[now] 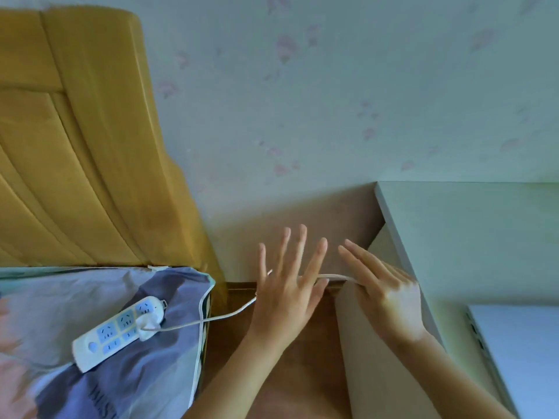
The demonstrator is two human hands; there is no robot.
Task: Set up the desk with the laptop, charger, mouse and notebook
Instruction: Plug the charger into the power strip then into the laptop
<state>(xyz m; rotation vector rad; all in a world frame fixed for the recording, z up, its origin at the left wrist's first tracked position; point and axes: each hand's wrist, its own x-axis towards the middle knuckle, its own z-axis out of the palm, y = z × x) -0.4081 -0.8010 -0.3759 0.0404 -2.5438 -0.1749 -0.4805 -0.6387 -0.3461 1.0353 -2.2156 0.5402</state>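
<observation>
A white charger plug sits in a white power strip lying on the bed. Its white cable runs right across the gap to my hands. My left hand hovers with fingers straight and spread, and the cable passes behind it. My right hand holds the cable where it comes out at the desk's corner. A closed silver laptop lies on the pale desk at the lower right. Mouse and notebook are not in view.
A bed with a purple-grey patterned cover and a wooden headboard fills the left. Brown floor shows in the narrow gap between bed and the desk's beige side panel. A flowered wall is behind.
</observation>
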